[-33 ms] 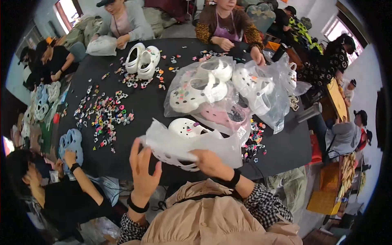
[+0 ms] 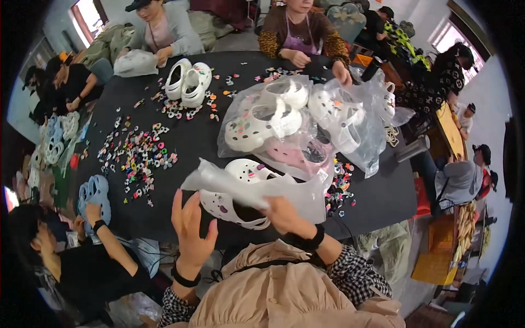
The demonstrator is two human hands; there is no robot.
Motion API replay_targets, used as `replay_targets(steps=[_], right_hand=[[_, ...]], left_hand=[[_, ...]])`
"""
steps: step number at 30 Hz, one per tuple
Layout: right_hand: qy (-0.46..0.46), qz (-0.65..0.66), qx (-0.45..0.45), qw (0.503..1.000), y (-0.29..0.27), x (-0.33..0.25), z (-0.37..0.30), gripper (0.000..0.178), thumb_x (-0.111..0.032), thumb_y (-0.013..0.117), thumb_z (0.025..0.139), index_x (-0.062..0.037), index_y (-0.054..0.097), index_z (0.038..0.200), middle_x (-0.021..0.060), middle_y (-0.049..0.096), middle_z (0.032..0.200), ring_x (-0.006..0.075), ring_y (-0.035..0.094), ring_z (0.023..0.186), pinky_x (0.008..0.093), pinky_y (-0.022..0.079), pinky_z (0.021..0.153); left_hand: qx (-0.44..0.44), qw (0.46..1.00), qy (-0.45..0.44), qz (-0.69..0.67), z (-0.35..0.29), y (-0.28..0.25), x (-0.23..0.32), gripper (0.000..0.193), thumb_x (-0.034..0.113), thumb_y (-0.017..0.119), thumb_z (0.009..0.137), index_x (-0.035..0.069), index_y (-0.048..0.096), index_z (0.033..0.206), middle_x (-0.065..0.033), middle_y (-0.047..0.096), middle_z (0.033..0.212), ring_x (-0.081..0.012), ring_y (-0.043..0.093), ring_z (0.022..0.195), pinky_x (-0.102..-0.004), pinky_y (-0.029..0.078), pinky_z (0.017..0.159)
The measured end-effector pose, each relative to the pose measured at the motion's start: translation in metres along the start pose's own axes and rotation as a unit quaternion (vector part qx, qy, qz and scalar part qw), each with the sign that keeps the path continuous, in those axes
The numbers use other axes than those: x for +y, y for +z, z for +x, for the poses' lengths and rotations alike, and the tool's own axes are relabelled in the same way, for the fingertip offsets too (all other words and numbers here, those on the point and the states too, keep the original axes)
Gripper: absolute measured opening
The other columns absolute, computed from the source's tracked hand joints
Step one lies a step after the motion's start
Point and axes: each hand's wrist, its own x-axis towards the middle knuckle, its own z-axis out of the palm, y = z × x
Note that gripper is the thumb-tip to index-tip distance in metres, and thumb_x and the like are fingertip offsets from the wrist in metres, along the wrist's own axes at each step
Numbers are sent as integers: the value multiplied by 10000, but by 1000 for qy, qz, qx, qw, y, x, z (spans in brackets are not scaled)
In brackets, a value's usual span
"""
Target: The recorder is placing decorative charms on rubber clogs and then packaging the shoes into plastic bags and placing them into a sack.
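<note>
A white clog [image 2: 217,208] with charms lies on the black table just beyond my hands, its near side and strap uncovered. Behind it a second white clog [image 2: 243,171] shows its toe, with a purple charm on it. Across both, a translucent white plastic bag [image 2: 298,199] is draped, its raised edge blurred. My left hand [image 2: 192,229] is open, fingers spread, close to the bag's left end; whether a fingertip touches the bag I cannot tell. At the near clog's heel my right hand [image 2: 284,216] is closed on the bag, its fingertips partly hidden.
Bagged white clogs [image 2: 262,128] and a pink clog [image 2: 298,154] lie ahead. Loose charms [image 2: 139,156] are scattered left, and more charms [image 2: 339,188] lie right. Unbagged white clogs [image 2: 194,85] stand farther back. Co-workers sit around the table; one at left handles a blue clog [image 2: 98,191].
The bag's near edge has moved up off the front clog, baring more of its charms. My right hand has shifted slightly right, and my left hand stays open near the bag.
</note>
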Motion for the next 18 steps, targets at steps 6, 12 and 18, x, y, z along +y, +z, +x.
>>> replay_targets(steps=[6,12,18], right_hand=[[-164,74,-22,983,-42,-27,-7,315,-158,595,810,38,613,1055,272,586,1054,351,591,966,423,456,884],[-207,100,-185,955,-57,-54,-14,232,-133,602,810,24,593,981,209,598,990,390,569,922,433,468,846],[-127,-77,29,988,-74,-60,-26,556,-309,785,687,-17,586,1116,169,585,1143,335,569,1054,404,464,885]], left_hand=[[-131,986,100,-14,-3,28,17,821,268,781,692,70,387,1385,-273,306,1425,-479,313,1305,-576,266,1080],[-251,930,7,-269,3,44,16,612,44,669,720,54,485,1304,-193,596,1177,-374,575,1083,-428,455,925],[-160,953,-129,-223,13,47,11,405,-31,572,740,19,562,1143,-216,653,975,-395,641,915,-389,515,734]])
